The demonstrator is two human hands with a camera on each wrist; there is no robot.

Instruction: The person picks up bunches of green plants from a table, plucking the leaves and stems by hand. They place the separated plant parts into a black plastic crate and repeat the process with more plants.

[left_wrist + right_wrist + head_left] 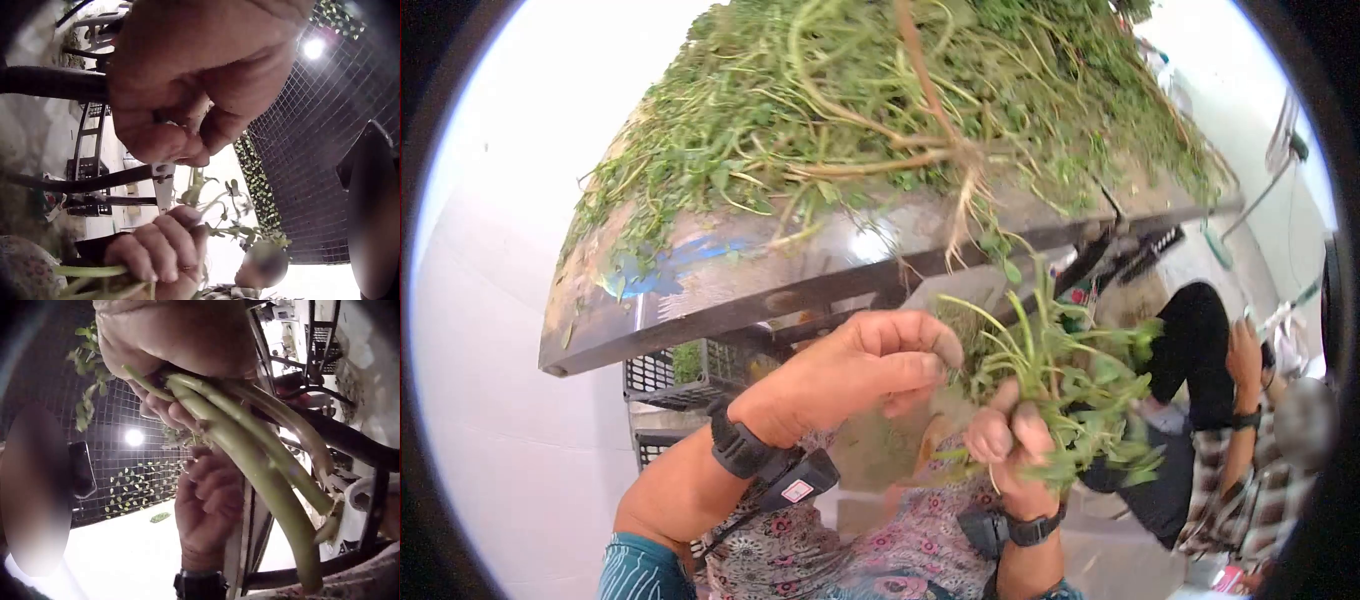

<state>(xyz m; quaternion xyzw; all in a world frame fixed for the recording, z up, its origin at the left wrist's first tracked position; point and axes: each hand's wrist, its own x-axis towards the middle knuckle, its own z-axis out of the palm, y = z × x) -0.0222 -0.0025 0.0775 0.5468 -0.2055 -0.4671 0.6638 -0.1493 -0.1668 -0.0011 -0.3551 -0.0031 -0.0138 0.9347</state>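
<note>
My right hand (1012, 440) grips a bunch of leafy greens (1090, 390) in front of my lap, with its leaves spreading to the right. In the right wrist view, thick pale-green stems (250, 450) of this bunch stick out of the curled fingers. My left hand (870, 360) is raised just left of the bunch, its thumb and fingers curled together at the tips. I cannot tell whether a small piece lies between those fingertips. The left wrist view has the right hand (162, 250) close below the left fingertips, holding the stems.
A large heap of greens (860, 90) covers the table (820, 265). A rooted plant (960, 155) lies at the near edge, its roots hanging over. Black crates (655, 375) stand under the table on the left. Another person (1240, 440) sits at the right.
</note>
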